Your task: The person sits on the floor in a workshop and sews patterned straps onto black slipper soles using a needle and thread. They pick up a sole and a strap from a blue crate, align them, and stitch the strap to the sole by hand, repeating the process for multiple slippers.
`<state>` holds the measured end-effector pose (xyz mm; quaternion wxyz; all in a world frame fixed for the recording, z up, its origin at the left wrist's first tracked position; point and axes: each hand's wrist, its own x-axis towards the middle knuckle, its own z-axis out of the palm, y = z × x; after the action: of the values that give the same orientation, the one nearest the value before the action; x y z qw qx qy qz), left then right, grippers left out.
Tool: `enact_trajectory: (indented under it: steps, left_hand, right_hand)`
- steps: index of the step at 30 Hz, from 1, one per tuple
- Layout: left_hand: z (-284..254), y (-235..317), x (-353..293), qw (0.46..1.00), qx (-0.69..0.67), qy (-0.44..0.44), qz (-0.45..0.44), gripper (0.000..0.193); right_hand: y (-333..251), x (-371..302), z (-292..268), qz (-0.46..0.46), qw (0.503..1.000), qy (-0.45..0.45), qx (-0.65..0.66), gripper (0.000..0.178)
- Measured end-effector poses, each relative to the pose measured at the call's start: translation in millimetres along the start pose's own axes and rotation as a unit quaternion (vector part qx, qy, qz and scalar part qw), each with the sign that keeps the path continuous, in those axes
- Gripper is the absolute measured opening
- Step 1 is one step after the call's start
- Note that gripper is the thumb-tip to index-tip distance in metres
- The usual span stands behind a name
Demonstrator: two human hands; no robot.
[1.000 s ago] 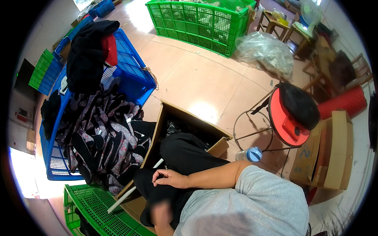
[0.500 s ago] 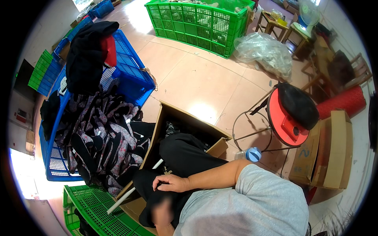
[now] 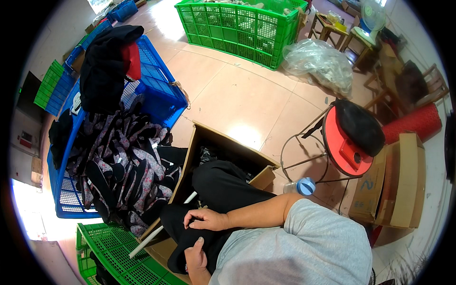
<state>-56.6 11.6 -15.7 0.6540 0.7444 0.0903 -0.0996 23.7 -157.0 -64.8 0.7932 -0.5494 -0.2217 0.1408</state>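
My right hand (image 3: 207,219) rests on my black-trousered leg, its fingers loosely bent and a little apart, with nothing in it. Just below, my left hand (image 3: 195,255) lies against the same dark cloth with its thumb up; its other fingers are mostly hidden. A white rod (image 3: 159,231) slants beside my knee, over the edge of an open cardboard box (image 3: 232,142) that holds dark things. To the left, a blue crate (image 3: 161,76) bears a heap of floral cloth shoes (image 3: 126,166) with black soles.
A green crate (image 3: 114,251) stands at lower left. Dark cloth with red (image 3: 107,66) hangs over the blue crate. Ahead are a large green crate (image 3: 232,35) and a clear plastic bag (image 3: 320,64). A red stool (image 3: 339,142), a blue-lidded jar (image 3: 304,186) and cardboard boxes (image 3: 394,185) are to the right.
My left hand was a blur around its thumb; now it shows sharply, thumb raised. My right hand has barely shifted, and the surroundings look the same.
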Motion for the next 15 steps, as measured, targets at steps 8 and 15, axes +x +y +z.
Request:
enact_trajectory:
  steps: [8, 15]
  left_hand:
    - [5.3, 9.7, -1.9, 0.956, -0.244, 0.032, -0.159, 0.052]
    - [3.4, 10.7, -2.7, 0.958, -0.248, 0.020, -0.146, 0.054]
  right_hand:
    - [4.8, -0.4, -0.9, -0.017, 1.000, 0.002, -0.011, 0.018]
    - [-2.0, -3.2, 2.8, -0.056, 0.997, 0.017, -0.049, 0.017]
